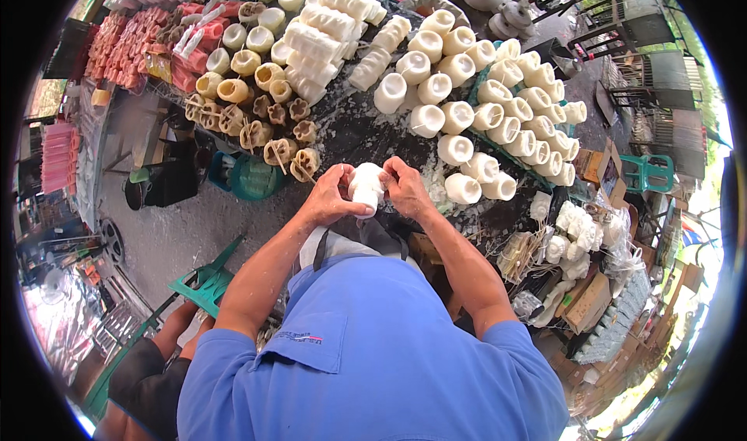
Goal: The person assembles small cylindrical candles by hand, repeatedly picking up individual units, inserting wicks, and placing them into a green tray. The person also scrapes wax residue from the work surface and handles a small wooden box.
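Observation:
A small white moulded figure (366, 187), lumpy and wax-like, is held in front of my body at the near edge of the dark table. My left hand (333, 198) grips it from the left, thumb across its lower part. On the other side, the fingers of my right hand (406, 189) pinch its upper right edge. Just beyond my hands stand cream-coloured, cup-shaped moulds (455, 150), several with thin sticks or strings across their mouths. Yellowish moulds with star-shaped openings (305, 161) sit close to my left hand.
White flakes litter the dark tabletop (348, 126). Pink moulded pieces (140, 52) are stacked at the far left. A teal basin (257, 178) stands below the table's left side. White figures (577, 235) and cardboard (585, 305) lie to the right. Another person's legs (148, 371) show beside a green chair (206, 281).

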The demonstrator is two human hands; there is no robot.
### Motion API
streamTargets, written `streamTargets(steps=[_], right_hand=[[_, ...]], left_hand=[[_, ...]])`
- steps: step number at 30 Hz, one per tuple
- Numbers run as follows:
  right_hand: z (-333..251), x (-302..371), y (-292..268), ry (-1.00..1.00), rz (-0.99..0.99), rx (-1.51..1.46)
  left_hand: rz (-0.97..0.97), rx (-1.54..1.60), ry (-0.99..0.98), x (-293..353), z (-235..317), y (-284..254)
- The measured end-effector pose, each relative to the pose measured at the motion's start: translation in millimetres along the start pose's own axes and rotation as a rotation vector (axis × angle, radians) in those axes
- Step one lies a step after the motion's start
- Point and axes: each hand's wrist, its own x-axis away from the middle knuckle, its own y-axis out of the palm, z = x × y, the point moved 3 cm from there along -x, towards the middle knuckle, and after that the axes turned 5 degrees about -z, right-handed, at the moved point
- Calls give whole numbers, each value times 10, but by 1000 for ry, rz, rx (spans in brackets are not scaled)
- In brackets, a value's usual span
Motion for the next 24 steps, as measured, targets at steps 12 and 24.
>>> streamTargets(steps=[12,24], right_hand=[[857,-256,240,297,-286,-417],[963,-239,499,463,-98,-567]], left_hand=[[48,-125,-134,-289,-532,28],[54,-32,-145,-415,-636,-7]])
